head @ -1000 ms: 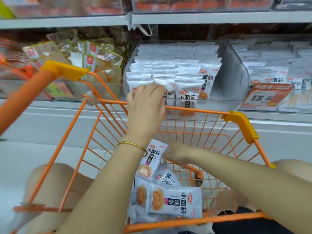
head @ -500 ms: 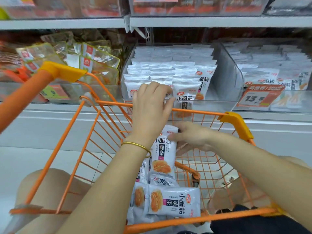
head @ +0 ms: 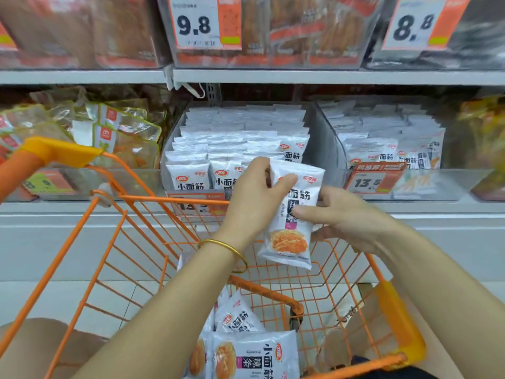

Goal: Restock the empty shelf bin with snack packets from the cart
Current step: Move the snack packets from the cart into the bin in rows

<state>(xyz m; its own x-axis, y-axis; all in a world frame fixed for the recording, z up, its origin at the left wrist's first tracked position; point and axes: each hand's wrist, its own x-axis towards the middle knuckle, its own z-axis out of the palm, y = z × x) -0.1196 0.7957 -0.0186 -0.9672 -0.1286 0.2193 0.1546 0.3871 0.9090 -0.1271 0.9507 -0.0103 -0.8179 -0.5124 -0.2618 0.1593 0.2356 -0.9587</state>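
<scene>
Above the orange wire cart (head: 164, 199): one glossy white pillow-shaped snack packet (head: 290, 231), upright; left hand (head: 251, 199) pinches its top corner, right hand (head: 348, 218) grips its edge; clear plastic shelf bin (head: 323, 149) just beyond cart.

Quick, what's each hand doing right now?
Left hand: closed, pinching the top of the white plastic snack packet above the orange wire cart.
Right hand: closed, gripping the same packet's right edge.
</scene>
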